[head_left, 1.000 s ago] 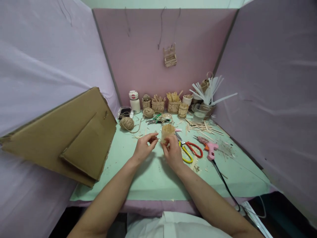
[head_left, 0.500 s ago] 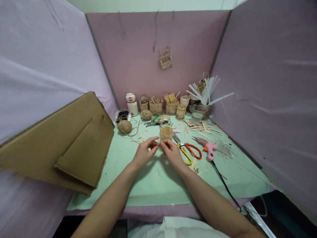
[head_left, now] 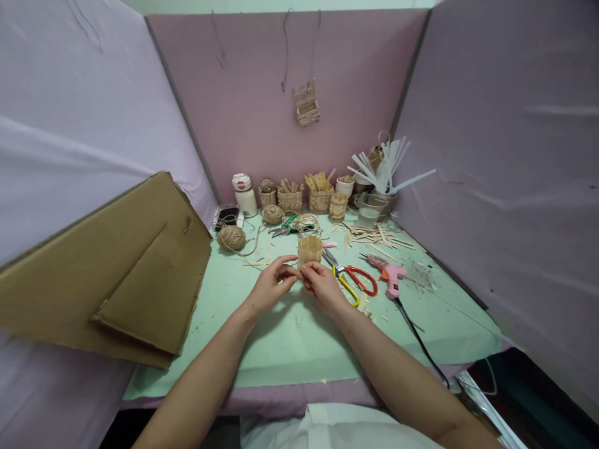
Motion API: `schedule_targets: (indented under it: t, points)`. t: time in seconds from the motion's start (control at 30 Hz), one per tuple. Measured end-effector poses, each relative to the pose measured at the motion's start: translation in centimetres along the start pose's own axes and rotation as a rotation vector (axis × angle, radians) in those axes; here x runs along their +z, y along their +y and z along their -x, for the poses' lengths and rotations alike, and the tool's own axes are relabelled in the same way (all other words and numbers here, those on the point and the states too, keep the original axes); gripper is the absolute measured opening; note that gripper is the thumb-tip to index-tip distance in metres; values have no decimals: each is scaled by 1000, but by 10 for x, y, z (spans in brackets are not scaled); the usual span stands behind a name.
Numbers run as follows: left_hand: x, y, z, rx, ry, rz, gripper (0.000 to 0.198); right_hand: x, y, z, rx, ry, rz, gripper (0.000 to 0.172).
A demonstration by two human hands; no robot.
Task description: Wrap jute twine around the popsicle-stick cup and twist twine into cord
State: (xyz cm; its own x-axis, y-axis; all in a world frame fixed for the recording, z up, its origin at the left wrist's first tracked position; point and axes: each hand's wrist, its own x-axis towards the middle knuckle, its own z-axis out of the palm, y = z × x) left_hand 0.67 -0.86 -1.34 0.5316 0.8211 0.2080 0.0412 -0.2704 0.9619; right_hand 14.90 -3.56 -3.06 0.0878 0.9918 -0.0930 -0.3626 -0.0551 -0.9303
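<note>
In front of the small round wooden-stick cup (head_left: 309,247), my two hands meet with their fingertips close together. My left hand (head_left: 276,279) is curled, thumb and forefinger pinched near the cup's lower left. My right hand (head_left: 322,282) is closed too, its fingertips pressed together just in front of the cup. Whatever lies between the fingers is too small to make out. Scissors (head_left: 353,277) with one red and one yellow handle lie right of my right hand. Farther right rests a pink glue gun (head_left: 389,273) with a black cord.
Folded cardboard (head_left: 135,280) leans at the left. Twine balls (head_left: 231,237) and green-handled pliers (head_left: 292,226) lie behind my hands. A white-capped bottle (head_left: 244,195), stick-filled baskets (head_left: 321,201) and glue sticks (head_left: 386,165) line the back. Loose wooden sticks (head_left: 377,236) are scattered at right.
The whole view has shifted slightly, so things sit a little further left and up. My hands stay together in front of the cup, the fingers moving only slightly.
</note>
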Motion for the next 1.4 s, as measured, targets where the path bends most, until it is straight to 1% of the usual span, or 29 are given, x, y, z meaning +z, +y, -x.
schedule_targets:
  t: [0.1, 0.2, 0.33, 0.43, 0.5, 0.57, 0.67, 0.73, 0.83, 0.9, 1.0, 1.07, 1.13, 1.2, 1.3, 1.4]
  points:
    - [0, 1, 0, -15, 13, 23, 47, 0, 0, 0, 32, -2, -8, 31]
    - [0, 2, -1, -41, 20, 48, 50, 0, -1, 1, 65, -21, 30, 32]
    - [0, 6, 0, -79, 26, 75, 57, -1, -2, 2, 6, -53, 74, 30]
    - [-3, 13, 1, -134, 14, 98, 61, -2, -3, 2, -22, -66, 57, 29]
    - [-7, 16, 2, -184, 5, 100, 57, -2, -3, 2, -4, -72, 37, 29]
    - [-12, 16, 1, -245, 15, 92, 47, -1, -3, 2, 11, -66, 25, 30]
    - [-18, 12, -1, -336, 31, 95, 32, -1, -2, 2, 30, -76, 13, 31]
    - [-20, 9, -1, -377, -2, 108, 30, -1, -1, 2, 51, -101, -1, 32]
    - [-20, 8, -1, -366, -65, 123, 35, -1, 1, 1, 65, -102, -17, 33]
    - [-18, 10, 0, -311, -94, 133, 40, -1, 3, 1, 66, -93, -15, 33]
    - [-17, 13, 1, -234, -120, 136, 46, -2, 4, 0, 85, -127, -21, 34]
    - [-17, 14, 2, -223, -133, 131, 50, -2, 3, -1, 93, -140, -42, 34]
    - [-20, 15, 3, -233, -140, 115, 55, -2, 2, -1, 87, -118, -53, 35]
    - [-23, 16, 4, -238, -115, 83, 56, -2, 2, -1, 72, -98, -44, 35]
    - [-24, 18, 5, -277, -36, 78, 43, -2, 3, 0, 36, -83, 25, 34]
    - [-23, 16, 4, -331, 6, 84, 36, -3, 4, 1, -34, -42, 153, 33]
